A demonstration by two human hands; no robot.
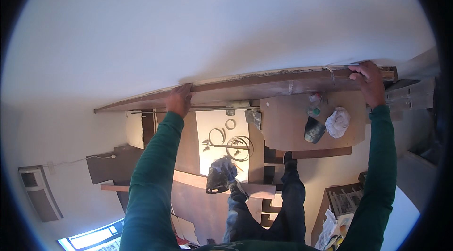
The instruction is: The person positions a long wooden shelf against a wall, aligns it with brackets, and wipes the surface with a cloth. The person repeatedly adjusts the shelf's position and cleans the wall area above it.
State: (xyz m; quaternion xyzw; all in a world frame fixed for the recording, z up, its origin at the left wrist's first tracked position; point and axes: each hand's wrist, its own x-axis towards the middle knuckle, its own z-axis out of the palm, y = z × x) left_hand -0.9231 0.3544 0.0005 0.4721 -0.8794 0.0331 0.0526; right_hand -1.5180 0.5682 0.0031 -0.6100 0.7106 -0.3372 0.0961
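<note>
A long brown wooden board (250,81) with a rough, pale top edge runs across the view against the white wall (217,24). My left hand (179,97) grips it left of centre, fingers over the edge. Near its right end my right hand (370,83) holds it, fingers curled at the top. Below the board, a white sheet (210,121) carries coils of flat band (230,123) and small dark fittings. A brown panel (283,114) under my right hand bears a white cloth (337,123), a dark cylinder (314,130) and a small bottle (315,112).
My legs (292,194) stand among wooden panels and planks (321,151), with dark gaps between. A black bag (217,182) with grey cloth lies near my foot. At lower right is a unit (344,199) with papers. A cable (71,161) and bright window (94,237) show at left.
</note>
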